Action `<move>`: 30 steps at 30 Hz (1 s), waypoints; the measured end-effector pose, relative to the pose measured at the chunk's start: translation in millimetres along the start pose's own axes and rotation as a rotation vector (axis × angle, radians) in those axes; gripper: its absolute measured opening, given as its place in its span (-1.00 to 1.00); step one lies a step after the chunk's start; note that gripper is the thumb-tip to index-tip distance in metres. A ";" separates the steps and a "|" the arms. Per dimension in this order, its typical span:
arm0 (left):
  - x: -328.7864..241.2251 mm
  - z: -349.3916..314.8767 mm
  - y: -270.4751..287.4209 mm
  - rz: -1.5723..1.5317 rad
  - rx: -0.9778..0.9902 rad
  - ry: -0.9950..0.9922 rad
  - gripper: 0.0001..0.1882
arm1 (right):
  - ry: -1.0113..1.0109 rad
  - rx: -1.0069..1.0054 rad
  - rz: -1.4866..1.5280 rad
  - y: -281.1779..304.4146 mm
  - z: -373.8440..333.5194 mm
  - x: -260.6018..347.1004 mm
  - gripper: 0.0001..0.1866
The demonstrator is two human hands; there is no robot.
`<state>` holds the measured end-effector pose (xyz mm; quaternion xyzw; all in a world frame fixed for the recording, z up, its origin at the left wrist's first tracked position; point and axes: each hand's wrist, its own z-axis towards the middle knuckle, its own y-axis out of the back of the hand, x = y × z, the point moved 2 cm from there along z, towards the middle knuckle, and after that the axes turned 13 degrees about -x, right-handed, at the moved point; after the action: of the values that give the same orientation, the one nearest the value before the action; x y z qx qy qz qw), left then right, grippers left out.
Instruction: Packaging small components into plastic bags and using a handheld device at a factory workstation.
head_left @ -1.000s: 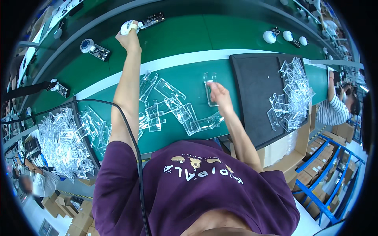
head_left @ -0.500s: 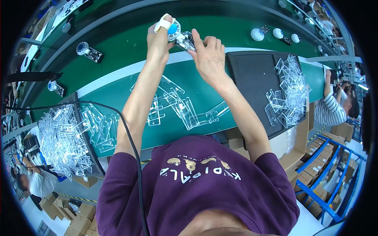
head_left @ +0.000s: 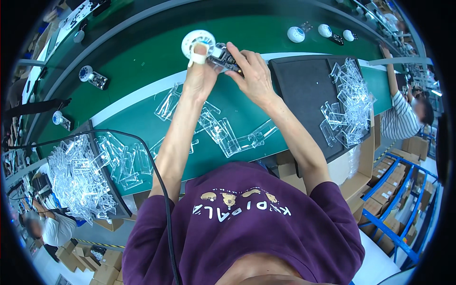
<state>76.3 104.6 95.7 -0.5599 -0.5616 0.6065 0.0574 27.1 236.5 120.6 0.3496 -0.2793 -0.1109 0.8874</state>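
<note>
Over the far edge of the bench, both hands hold a device with a white round head [head_left: 192, 39] and a clear-and-black rectangular body [head_left: 225, 53]. My left hand [head_left: 202, 76], with a white wrap on its thumb, grips the round head from the near side. My right hand [head_left: 255, 76] closes thumb and fingers on the body's right end. Below my forearms, several clear plastic frames [head_left: 223, 135] lie loose on the green bench [head_left: 199, 166]. The left hand's inner fingers are partly hidden behind the device.
A heap of clear plastic parts [head_left: 80, 175] lies at left, another [head_left: 354, 107] on a black tray [head_left: 297, 90] at right. Similar white-headed devices sit on the green belt [head_left: 142, 42] beyond. A black cable [head_left: 161, 183] crosses my left forearm. Blue racking [head_left: 389, 232] stands at right.
Both hands have shifted slightly nearer, and the device has turned, so its white round head shows larger above my left thumb. Devices on the belt have slid leftward.
</note>
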 end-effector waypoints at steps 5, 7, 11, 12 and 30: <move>11.9 -2.6 4.3 0.220 -0.099 0.032 -0.63 | -0.360 -0.090 0.277 -7.6 -6.3 -1.5 -0.53; 15.3 -3.6 -0.2 0.283 -0.178 -0.096 -0.70 | -0.575 -0.172 0.448 -19.8 -12.0 -7.6 -0.57; 13.8 -22.9 -15.4 0.355 -0.199 -0.298 -0.73 | -1.318 -0.362 0.941 -49.5 -27.3 -31.3 -0.60; 15.5 -24.2 -16.0 0.363 -0.199 -0.289 -0.73 | -1.280 -0.422 0.851 -49.9 -25.5 -29.8 -0.59; -17.6 120.8 57.1 1.186 -0.258 -0.729 -0.35 | 0.265 0.356 -0.126 78.9 -156.2 -44.3 -0.69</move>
<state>24.9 -2.9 32.8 -0.5350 -0.2129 0.6130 -0.5410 80.4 398.8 62.3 0.5288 -0.1534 -0.0680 0.8320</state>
